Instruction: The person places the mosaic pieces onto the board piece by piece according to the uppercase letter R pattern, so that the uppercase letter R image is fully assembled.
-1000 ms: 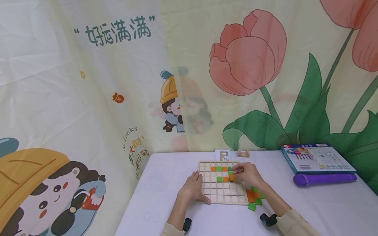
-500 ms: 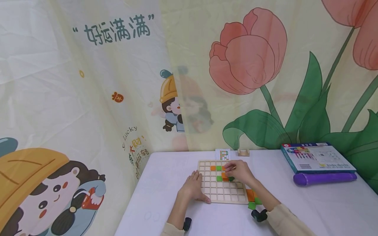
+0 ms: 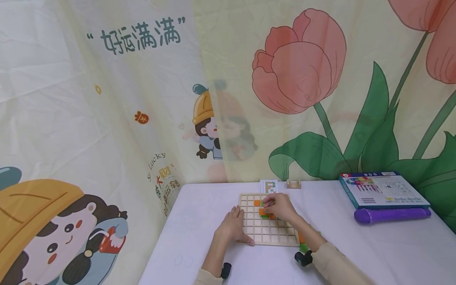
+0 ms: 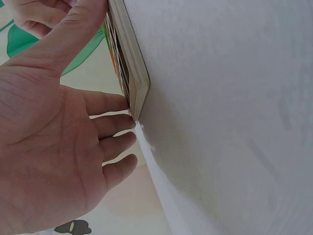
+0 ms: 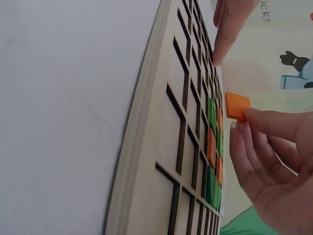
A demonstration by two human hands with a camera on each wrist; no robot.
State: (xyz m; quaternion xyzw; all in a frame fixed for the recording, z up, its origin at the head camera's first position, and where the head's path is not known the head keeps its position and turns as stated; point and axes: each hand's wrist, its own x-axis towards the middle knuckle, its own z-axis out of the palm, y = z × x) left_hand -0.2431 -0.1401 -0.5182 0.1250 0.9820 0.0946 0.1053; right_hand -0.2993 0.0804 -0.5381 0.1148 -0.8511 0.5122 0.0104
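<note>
A square wooden grid board lies on the white table, with orange and green square tiles set in some of its upper cells. My left hand rests against the board's left side, fingers at the edge and thumb near the front corner. In the left wrist view the fingers of the left hand are straight along the board's side. Between thumb and fingertips my right hand pinches an orange tile, held over the board's upper part. Green tiles sit in cells below it.
Loose green and orange tiles lie by the board's right edge, partly behind the right forearm. Behind the board are a printed pattern card and a small wooden holder. A flat box and a purple tube lie at right.
My right hand has moved left across the board with the orange tile, from the right-hand columns toward the middle. My left hand has stayed in place.
</note>
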